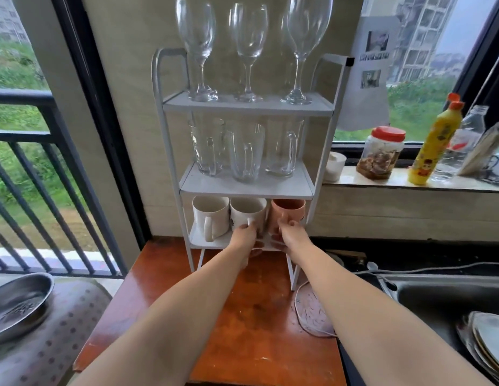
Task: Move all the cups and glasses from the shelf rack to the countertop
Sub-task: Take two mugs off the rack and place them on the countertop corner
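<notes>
A white three-tier shelf rack (322, 151) stands at the back of a reddish wooden countertop (251, 316). Three wine glasses (248, 32) fill the top tier. Three clear glass mugs (247, 151) stand on the middle tier. On the bottom tier sit a white mug (209, 215) at the left, a second white mug (247, 211) in the middle and a pink cup (288, 208) at the right. My left hand (244, 235) grips the handle of the middle white mug. My right hand (291, 235) is wrapped around the pink cup.
A dark sink (443, 299) with stacked plates (488, 344) lies at the right. A jar (382, 154), a yellow bottle (435, 143) and a clear bottle (460, 146) stand on the window sill. A metal dish (17, 305) rests at the left. A pink pad with a cord (312, 313) lies on the countertop.
</notes>
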`<state>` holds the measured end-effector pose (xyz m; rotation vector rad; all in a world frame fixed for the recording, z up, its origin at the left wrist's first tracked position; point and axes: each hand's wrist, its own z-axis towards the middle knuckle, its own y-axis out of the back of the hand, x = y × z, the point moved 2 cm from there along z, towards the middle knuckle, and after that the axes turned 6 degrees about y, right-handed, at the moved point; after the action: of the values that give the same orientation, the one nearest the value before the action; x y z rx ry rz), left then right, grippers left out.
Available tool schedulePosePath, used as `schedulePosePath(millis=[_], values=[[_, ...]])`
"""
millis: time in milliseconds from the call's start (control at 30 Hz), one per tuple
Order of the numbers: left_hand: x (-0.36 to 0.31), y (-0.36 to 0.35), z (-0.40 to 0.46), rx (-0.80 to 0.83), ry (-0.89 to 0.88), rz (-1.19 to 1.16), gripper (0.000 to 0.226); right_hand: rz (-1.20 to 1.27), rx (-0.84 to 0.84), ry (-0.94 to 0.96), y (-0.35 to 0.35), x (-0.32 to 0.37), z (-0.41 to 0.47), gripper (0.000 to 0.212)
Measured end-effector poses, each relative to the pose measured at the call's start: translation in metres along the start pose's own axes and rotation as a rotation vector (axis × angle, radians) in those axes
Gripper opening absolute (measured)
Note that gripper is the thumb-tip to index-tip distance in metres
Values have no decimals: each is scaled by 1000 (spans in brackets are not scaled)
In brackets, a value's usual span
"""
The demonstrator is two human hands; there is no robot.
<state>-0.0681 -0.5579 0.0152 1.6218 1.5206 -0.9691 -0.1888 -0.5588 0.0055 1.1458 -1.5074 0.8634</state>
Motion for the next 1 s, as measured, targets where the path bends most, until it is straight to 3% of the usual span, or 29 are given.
schedulePosePath(millis=[133, 267, 400, 633, 1000], values=[[5, 3, 2, -22, -9, 33, 37, -109, -36, 33, -3, -10, 6, 37], [10, 8, -2, -29, -50, 76, 49, -114, -20, 33, -5, -14, 0, 29], [19, 15, -14, -27, -80, 101, 51, -148, 23, 72, -3, -18, -11, 43], [39, 28, -45, -57, -120, 105, 51, -4, 37, 99, -5, -24, -45, 32], [67, 44, -105, -15, -141, 71, 54, 34, -77, 146, 14, -28, -121, 47]])
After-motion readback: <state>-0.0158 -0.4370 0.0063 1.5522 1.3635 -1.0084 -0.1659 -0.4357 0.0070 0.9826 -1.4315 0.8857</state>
